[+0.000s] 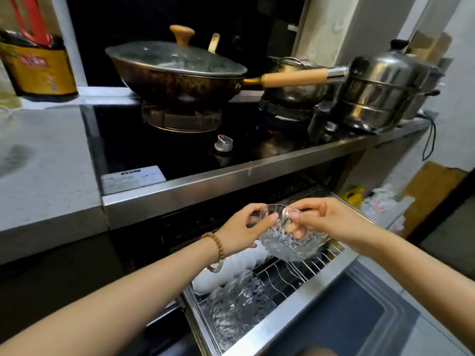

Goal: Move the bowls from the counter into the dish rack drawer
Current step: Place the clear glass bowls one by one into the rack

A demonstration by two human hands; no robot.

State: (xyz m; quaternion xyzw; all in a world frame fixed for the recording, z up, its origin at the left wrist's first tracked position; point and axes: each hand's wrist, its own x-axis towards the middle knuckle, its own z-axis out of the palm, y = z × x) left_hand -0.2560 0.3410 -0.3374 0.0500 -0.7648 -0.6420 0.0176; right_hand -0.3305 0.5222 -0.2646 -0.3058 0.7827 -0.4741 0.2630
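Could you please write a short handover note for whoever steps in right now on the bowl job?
Left hand: gripping the rim of a clear glass bowl, thumb on the near edge.
Right hand: pinching the same bowl's opposite rim; the bowl is tilted in the air over the open dish rack drawer.
Done: white bowls and patterned glass bowls already stand on edge at the left of the rack.
Left: set the held bowl into the free wire slots on the right. No further bowls show on the visible counter.
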